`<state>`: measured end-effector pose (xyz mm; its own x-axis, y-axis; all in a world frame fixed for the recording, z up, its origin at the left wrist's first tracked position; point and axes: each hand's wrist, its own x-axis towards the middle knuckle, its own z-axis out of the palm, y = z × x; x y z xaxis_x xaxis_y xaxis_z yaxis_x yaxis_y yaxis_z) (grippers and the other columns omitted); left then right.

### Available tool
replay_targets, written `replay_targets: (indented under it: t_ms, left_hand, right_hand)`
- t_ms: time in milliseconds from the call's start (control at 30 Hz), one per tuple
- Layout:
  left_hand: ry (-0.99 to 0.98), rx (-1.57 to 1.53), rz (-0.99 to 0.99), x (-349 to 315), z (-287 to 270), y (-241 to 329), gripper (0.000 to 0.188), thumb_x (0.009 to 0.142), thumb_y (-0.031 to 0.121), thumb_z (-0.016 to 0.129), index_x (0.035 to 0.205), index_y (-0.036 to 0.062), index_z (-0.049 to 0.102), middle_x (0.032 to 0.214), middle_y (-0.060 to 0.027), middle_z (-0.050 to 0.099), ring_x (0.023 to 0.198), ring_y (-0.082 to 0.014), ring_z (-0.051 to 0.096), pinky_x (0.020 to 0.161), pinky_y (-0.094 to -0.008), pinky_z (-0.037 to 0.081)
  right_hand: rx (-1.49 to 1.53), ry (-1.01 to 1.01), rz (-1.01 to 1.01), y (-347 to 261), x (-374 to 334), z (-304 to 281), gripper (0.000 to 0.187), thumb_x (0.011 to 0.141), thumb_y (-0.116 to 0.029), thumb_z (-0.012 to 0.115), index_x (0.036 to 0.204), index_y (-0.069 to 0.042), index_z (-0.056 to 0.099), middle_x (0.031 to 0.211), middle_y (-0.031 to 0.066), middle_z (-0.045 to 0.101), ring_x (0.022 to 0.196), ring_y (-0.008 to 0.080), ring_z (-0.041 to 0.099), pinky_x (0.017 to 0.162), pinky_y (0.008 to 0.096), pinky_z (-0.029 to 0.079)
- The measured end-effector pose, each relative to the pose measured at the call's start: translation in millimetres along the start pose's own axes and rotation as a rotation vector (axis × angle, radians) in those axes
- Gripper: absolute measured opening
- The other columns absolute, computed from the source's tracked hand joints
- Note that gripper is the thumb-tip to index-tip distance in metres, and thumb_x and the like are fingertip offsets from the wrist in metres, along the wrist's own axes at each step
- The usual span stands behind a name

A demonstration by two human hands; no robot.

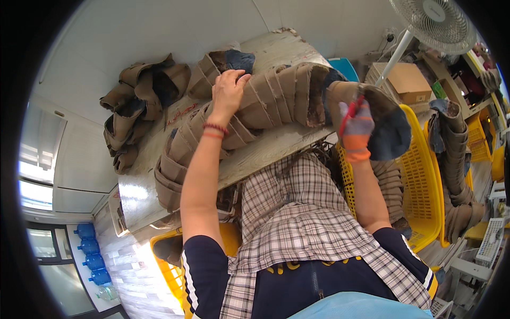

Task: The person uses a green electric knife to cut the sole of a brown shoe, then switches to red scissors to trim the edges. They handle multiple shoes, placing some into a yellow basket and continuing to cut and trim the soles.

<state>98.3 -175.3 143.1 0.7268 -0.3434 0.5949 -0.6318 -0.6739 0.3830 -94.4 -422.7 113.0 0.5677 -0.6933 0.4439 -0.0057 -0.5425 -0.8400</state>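
- In the head view, the left hand (228,91), bare and with a dark red beaded bracelet (215,128) at its wrist, lies loosely open, fingers slightly bent, over the far side of a long curved row of nested brown fabric-like tubes (273,101).
- The right hand (357,125), in a grey and orange work glove, is closed around a small red-handled tool (351,109); the tool's kind is hard to make out.
- Against that glove is a single brown tube with a dark blue lining (392,127), raised just beyond the right end of the row and partly blurred; whether the gloved fingers also grip it, I cannot tell.
- The row runs along a pale, worn tabletop (142,183), bending toward the person at its left end.
- Beside the row's far side is a separate brown piece with blue lining (206,74); farther left is a loose heap of brown tubes (139,101).
- To the right of the table, a yellow perforated plastic basket (423,204) holds a ribbed stack of brown pieces (387,183).
- Beyond it are a teal bin (345,67), a cardboard box (410,84) and a white fan (436,26).
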Motion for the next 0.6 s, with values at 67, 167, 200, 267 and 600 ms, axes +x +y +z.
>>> replay_targets:
  t_ms: [67,167,200,267,600]
  left_hand:
    - [-0.449,-0.078,-0.255,28.0,11.8,-21.6,0.050,0.087,0.054,0.050,0.114,0.0139,0.064,0.123,-0.0091,0.058,0.116,-0.0301,0.051,0.095,-0.0425,0.038]
    - [-0.649,-0.034,-0.255,29.2,19.1,-32.2,0.061,0.084,0.062,0.045,0.122,0.0162,0.059,0.121,-0.0092,0.061,0.117,-0.0289,0.052,0.098,-0.0414,0.038]
    - [-0.668,-0.085,-0.244,26.8,12.1,-29.7,0.061,0.084,0.062,0.046,0.122,0.0157,0.060,0.120,-0.0092,0.061,0.115,-0.0288,0.053,0.097,-0.0398,0.039]
    - [-0.676,-0.137,-0.266,28.7,6.0,-29.9,0.052,0.087,0.049,0.052,0.119,0.0089,0.060,0.116,-0.0090,0.063,0.110,-0.0244,0.057,0.094,-0.0329,0.041]
    - [0.072,0.291,-0.468,64.5,-10.4,-80.8,0.034,0.084,0.030,0.065,0.091,-0.0041,0.064,0.103,-0.0182,0.066,0.102,-0.0248,0.061,0.079,-0.0350,0.050]
  right_hand:
    - [0.020,-0.100,-0.133,22.8,24.7,37.2,0.033,0.080,-0.017,0.071,0.104,0.001,0.058,0.077,0.0107,0.063,0.071,0.0129,0.059,0.064,0.0287,0.047]
    - [0.570,-0.559,0.055,11.3,40.4,55.5,0.035,0.075,-0.015,0.074,0.102,0.002,0.059,0.082,0.0036,0.063,0.075,0.0115,0.058,0.066,0.0271,0.047]
    - [0.843,-0.651,0.199,17.5,45.7,64.0,0.035,0.075,-0.014,0.075,0.102,0.002,0.060,0.085,0.0031,0.064,0.077,0.0114,0.058,0.068,0.0266,0.048]
    - [0.917,-0.666,0.230,29.0,53.3,90.3,0.037,0.075,-0.014,0.075,0.104,0.003,0.059,0.090,0.0044,0.064,0.081,0.0124,0.059,0.073,0.0276,0.049]
    - [0.563,-0.318,0.047,127.5,17.5,116.9,0.028,0.098,-0.028,0.046,0.096,-0.003,0.058,0.085,-0.0008,0.057,0.077,0.0143,0.056,0.071,0.0279,0.046]
